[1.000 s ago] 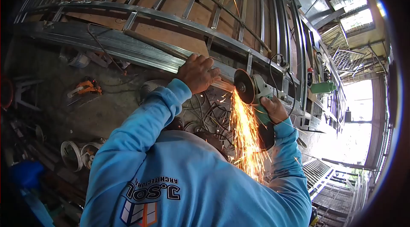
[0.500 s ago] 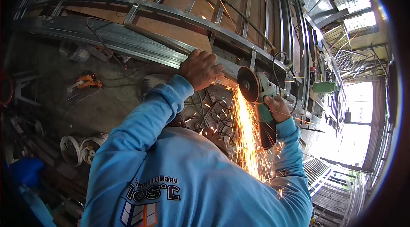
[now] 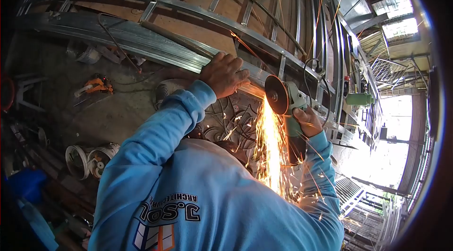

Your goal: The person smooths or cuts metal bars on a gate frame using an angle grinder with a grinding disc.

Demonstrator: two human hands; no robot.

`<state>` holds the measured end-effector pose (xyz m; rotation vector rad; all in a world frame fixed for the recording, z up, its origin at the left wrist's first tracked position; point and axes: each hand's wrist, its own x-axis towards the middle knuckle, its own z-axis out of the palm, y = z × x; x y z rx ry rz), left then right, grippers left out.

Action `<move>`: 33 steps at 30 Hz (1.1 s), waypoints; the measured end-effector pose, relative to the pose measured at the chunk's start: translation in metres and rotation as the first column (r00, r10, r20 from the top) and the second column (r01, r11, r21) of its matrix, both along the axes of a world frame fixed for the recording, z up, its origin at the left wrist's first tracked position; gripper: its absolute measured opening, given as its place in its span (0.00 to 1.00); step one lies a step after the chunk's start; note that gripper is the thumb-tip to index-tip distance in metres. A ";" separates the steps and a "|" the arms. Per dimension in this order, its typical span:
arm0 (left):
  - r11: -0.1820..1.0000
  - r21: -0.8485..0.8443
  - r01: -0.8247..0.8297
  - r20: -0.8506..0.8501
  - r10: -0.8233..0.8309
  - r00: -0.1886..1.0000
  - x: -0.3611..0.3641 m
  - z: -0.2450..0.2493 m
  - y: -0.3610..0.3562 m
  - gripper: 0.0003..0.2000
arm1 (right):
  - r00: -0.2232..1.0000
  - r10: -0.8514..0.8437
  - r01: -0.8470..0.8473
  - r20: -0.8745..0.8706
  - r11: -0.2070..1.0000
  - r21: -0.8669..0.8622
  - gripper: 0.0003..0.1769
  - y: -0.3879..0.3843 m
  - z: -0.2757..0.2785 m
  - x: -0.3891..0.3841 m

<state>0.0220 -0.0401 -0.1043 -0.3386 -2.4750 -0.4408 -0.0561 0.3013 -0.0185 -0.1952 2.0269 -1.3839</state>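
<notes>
My left hand (image 3: 224,75) is curled over the end of a stack of long, shiny metal bars (image 3: 155,52), gripping at the edge. Just to its right, my right hand (image 3: 308,121) is wrapped around the body of a green angle grinder (image 3: 295,130). The grinder's reddish-brown disc (image 3: 277,94) stands upright against the metal, a short way from my left fingers. A dense stream of sparks (image 3: 271,145) pours from the contact point down towards my body and right sleeve. The exact cut line is hidden behind the disc and glare.
Beyond the bars lies a large welded metal frame (image 3: 198,11) over brown boards. Tangled cables (image 3: 231,121) lie below my left hand. On the floor at left are an orange tool (image 3: 96,87) and white buckets (image 3: 78,161). A green bottle-like object (image 3: 359,98) is at right.
The grinder and both hands sit slightly further right in view, with the same holds. More sparks streak over the frame at the top; the main stream still falls downward.
</notes>
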 end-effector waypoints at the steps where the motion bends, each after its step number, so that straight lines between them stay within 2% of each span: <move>1: 1.000 0.005 0.001 -0.003 -0.001 1.000 0.000 0.001 0.000 0.14 | 0.999 -0.002 0.002 -0.034 1.000 -0.009 0.35 0.001 -0.002 0.000; 4: 1.000 -0.004 -0.010 0.047 0.010 0.999 0.001 0.002 0.002 0.13 | 0.994 0.084 -0.082 0.070 0.996 -0.032 0.35 -0.007 0.007 -0.006; 7: 1.000 -0.012 -0.004 0.077 0.005 0.997 0.002 0.004 0.001 0.14 | 0.989 0.141 -0.133 -0.040 0.980 0.145 0.35 -0.005 0.011 -0.010; 11: 1.000 0.000 0.001 0.074 -0.001 0.997 0.002 0.002 0.001 0.14 | 0.989 0.117 -0.110 -0.089 0.991 0.080 0.35 -0.002 0.010 -0.001; 14: 1.000 0.018 0.000 -0.023 0.000 1.000 0.000 0.001 0.001 0.13 | 0.992 0.124 -0.122 0.010 0.987 -0.107 0.34 -0.015 0.016 0.005; 17: 1.000 0.016 -0.004 -0.018 0.004 1.000 0.000 0.000 0.001 0.13 | 0.998 0.061 -0.061 0.003 0.996 0.064 0.35 -0.010 0.015 0.002; 23: 1.000 0.001 -0.001 0.017 0.001 1.000 0.000 0.000 0.001 0.14 | 0.979 0.170 -0.146 -0.112 0.969 0.198 0.37 0.000 0.007 -0.011; 26: 1.000 -0.019 -0.019 0.030 0.020 0.999 0.000 -0.001 0.001 0.14 | 0.984 0.161 -0.148 -0.075 0.977 0.151 0.38 -0.003 0.015 -0.005; 29: 1.000 -0.007 -0.018 0.031 0.018 0.999 0.000 -0.002 0.002 0.14 | 0.975 0.177 -0.143 -0.134 0.963 0.231 0.38 0.004 0.011 -0.008; 33: 1.000 -0.011 -0.014 0.025 0.014 1.000 0.001 0.000 0.002 0.14 | 0.995 0.072 -0.062 -0.075 0.989 0.137 0.34 -0.007 0.014 -0.002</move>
